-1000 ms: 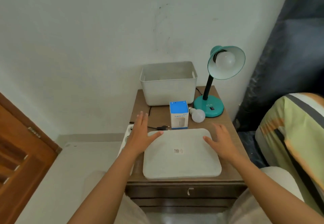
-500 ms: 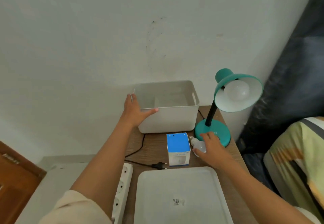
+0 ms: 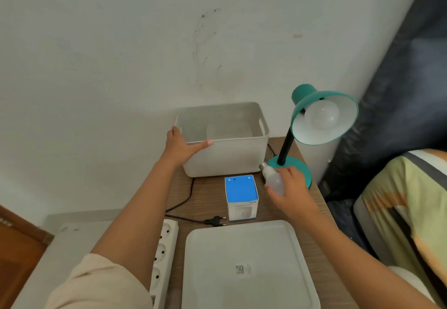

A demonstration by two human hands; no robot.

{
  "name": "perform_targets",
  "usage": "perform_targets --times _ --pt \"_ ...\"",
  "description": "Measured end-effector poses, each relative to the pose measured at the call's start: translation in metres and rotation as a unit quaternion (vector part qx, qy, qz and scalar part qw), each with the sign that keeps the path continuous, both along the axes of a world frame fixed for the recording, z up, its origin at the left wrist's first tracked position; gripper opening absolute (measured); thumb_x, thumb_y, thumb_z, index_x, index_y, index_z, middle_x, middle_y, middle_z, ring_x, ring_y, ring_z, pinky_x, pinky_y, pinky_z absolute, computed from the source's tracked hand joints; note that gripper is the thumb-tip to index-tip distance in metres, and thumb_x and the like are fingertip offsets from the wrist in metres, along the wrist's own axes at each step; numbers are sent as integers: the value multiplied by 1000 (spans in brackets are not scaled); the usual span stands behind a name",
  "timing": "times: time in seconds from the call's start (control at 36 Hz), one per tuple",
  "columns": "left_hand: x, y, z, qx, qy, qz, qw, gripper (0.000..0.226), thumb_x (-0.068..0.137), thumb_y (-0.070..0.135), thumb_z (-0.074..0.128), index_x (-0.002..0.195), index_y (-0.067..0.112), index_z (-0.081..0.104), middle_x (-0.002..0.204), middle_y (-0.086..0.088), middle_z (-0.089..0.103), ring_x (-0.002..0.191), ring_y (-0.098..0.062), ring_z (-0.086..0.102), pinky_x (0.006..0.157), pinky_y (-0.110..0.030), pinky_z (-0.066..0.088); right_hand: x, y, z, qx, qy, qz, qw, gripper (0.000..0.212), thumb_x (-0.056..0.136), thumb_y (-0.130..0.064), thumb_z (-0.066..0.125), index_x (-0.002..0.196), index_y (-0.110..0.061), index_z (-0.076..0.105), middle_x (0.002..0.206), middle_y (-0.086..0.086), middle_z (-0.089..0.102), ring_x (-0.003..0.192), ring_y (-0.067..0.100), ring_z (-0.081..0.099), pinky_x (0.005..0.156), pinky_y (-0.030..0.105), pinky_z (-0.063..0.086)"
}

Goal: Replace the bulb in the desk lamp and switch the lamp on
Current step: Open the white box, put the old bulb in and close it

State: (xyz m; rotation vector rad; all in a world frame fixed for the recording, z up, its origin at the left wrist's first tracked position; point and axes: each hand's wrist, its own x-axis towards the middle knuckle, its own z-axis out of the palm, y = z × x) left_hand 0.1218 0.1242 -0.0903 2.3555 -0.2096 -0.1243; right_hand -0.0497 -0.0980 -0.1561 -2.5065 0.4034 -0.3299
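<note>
My right hand (image 3: 291, 187): fingers clamped on loose bulb (image 3: 272, 180); lift gently. My left hand (image 3: 182, 147): fingers spread on bin (image 3: 225, 156) corner, steadying.

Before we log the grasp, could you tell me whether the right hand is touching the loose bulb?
Touching. The head view shows the right hand with fingers wrapped around the loose bulb beside the lamp base.

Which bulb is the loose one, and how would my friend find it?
Find the teal desk lamp by the wall, then look beside its round base. The loose bulb lies in the right hand, its metal screw end bare. The lamp's own bulb sits up inside the shade.
</note>
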Motion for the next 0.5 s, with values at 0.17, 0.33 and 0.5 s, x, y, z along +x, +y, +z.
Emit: perform_targets --times 0.17,0.33,0.5 --pt "0 0 -1 -30 7 8 999 125 62 62 74 149 7 3 155 -11 12 142 -27 20 113 -42 27 3 18 46 -34 -156 60 985 50 80 -32 64 121 -8 51 118 8 49 102 14 39 82 24 32" --pt "3 2 -4 -72 7 22 997 121 56 60 80 147 11 16 147 -9 26 134 -26 33 108 -41 35 63 30 79 -9 -179 60 982 56 78 -27 71 125 -7 49 121 12 52 110 26 46 88 24 31" --pt "11 1 -11 -96 -12 29 995 118 57 52 83 147 13 18 147 -7 29 135 -23 32 104 -33 32 130 19 94 40 -65 68 995 59 77 -22 71 128 -7 46 128 14 48 116 27 48 85 25 37"
